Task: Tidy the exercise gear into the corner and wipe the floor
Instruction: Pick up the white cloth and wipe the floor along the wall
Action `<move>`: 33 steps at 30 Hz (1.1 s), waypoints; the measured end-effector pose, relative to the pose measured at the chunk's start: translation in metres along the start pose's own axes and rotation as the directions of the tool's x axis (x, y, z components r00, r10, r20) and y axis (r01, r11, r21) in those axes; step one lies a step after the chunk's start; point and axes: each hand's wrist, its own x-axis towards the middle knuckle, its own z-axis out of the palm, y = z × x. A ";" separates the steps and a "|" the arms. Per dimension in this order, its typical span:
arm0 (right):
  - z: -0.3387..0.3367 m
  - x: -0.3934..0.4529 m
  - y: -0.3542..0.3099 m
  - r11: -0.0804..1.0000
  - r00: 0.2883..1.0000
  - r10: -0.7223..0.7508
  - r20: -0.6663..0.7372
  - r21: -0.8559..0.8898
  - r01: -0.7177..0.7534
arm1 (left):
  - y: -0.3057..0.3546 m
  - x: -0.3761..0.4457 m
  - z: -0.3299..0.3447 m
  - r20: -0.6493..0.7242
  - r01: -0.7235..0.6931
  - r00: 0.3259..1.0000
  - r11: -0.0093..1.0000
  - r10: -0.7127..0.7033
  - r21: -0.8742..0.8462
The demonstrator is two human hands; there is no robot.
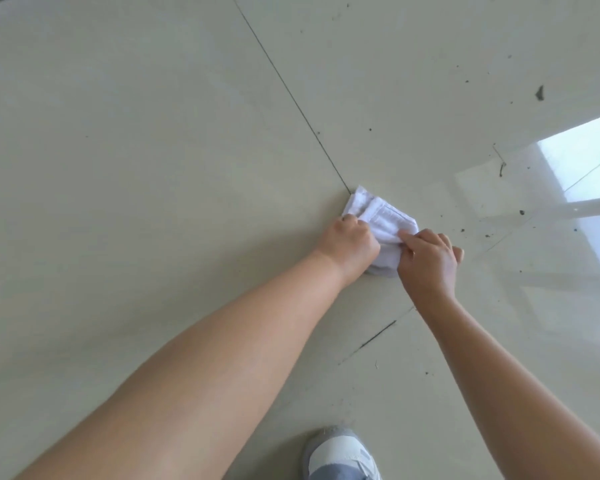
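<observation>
Glossy speckled floor tiles (153, 168); both hands' curled fingers (352, 225) grip white cloth (381, 216).

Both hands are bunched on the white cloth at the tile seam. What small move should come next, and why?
Probably sweep the white cloth toward the person's right. Left hand and right hand both have a grip on it against the floor, and the dark specks lie scattered on the glossy tiles on that side, while the tiles to the left look clean.
</observation>
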 end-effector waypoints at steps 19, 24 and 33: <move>0.008 0.070 -0.175 0.781 0.787 -0.615 -0.033 -0.160 0.604 | -0.153 -0.063 -0.014 0.045 0.429 0.903 0.903 -0.427 -0.036; -0.010 0.140 -0.180 0.873 0.882 -0.464 0.084 -0.129 0.471 | -0.158 0.005 -0.031 0.014 0.465 0.885 0.884 -0.465 -0.039; 0.005 0.125 -0.287 0.790 0.790 -0.593 0.154 -0.081 0.608 | -0.230 -0.054 -0.026 0.077 0.714 0.695 0.699 -0.715 0.043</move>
